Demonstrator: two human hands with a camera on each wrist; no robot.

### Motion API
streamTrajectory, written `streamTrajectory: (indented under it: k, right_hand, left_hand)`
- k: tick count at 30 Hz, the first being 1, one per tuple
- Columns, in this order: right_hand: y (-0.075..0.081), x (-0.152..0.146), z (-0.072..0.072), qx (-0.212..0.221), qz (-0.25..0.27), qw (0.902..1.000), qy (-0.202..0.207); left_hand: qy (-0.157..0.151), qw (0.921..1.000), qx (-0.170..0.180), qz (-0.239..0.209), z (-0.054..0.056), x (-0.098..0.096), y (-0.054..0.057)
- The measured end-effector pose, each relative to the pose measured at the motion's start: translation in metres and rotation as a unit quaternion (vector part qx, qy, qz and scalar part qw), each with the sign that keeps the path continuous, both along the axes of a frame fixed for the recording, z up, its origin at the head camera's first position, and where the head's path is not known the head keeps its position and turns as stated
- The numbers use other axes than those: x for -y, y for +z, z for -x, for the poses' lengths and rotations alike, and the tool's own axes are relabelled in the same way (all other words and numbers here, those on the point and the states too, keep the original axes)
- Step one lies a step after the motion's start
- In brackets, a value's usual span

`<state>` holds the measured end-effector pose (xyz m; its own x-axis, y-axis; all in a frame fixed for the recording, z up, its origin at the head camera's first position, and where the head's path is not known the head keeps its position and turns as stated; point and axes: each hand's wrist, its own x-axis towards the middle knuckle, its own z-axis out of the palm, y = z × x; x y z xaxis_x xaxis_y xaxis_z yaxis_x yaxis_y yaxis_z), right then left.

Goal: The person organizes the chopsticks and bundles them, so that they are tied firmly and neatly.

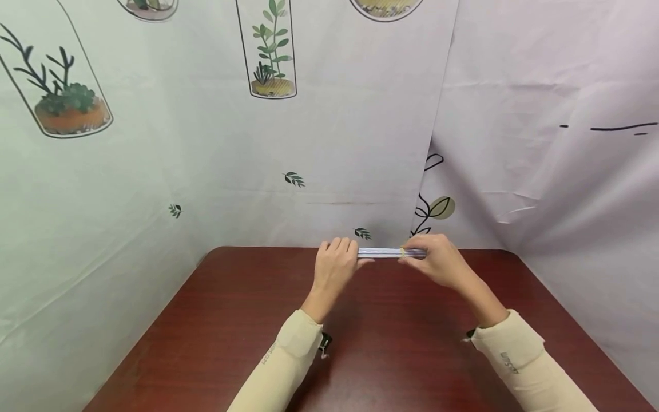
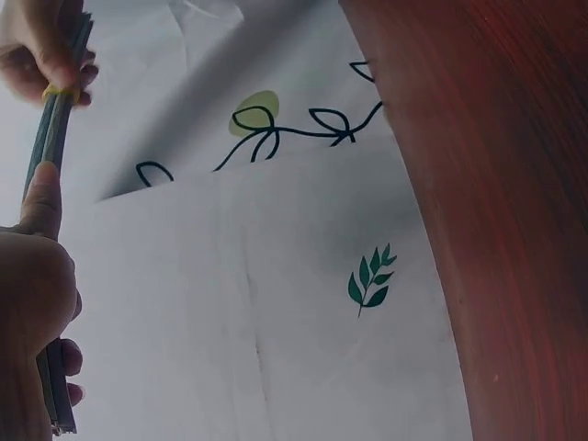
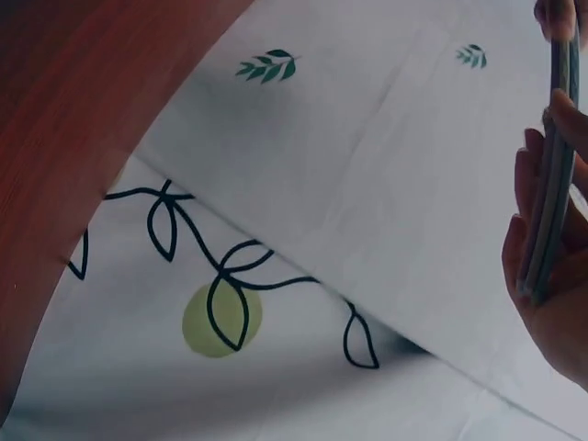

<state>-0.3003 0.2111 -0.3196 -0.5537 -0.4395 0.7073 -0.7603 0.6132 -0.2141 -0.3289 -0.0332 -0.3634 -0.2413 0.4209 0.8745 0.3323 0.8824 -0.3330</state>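
A bundle of thin, pale, straight sticks (image 1: 380,253) is held level above the far part of the table. My left hand (image 1: 334,264) grips it near one end, with the fingers wrapped over it and the thumb along it. Toward the other end, my right hand (image 1: 444,262) pinches the bundle between thumb and fingers, right at a yellow band (image 2: 61,93) that circles the sticks. In the right wrist view the bundle (image 3: 551,207) lies across the fingers. Parts of it are hidden behind both hands.
The dark red-brown table (image 1: 247,337) stretches below both arms. White cloth (image 1: 350,143) printed with plants hangs behind its far edge and along the sides. Each cream sleeve has a small dark device (image 1: 325,341) at the wrist.
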Motion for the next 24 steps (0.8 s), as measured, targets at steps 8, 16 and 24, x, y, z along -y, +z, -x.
streamTrajectory:
  k: [8,16,24]
  right_hand:
    - [-0.002,0.008,0.000,0.011,-0.013,0.9996,0.023]
    - [0.000,0.002,0.000,-0.027,-0.028,0.9992,0.002]
    - [-0.006,0.017,0.002,-0.095,-0.028,0.9950,-0.002]
  left_hand:
    - [-0.001,0.9998,-0.007,0.016,0.000,-0.005,-0.003]
    - [0.001,1.0000,0.004,-0.002,0.001,0.001,-0.002]
    - [0.003,0.9998,-0.017,-0.004,-0.001,-0.003,0.000]
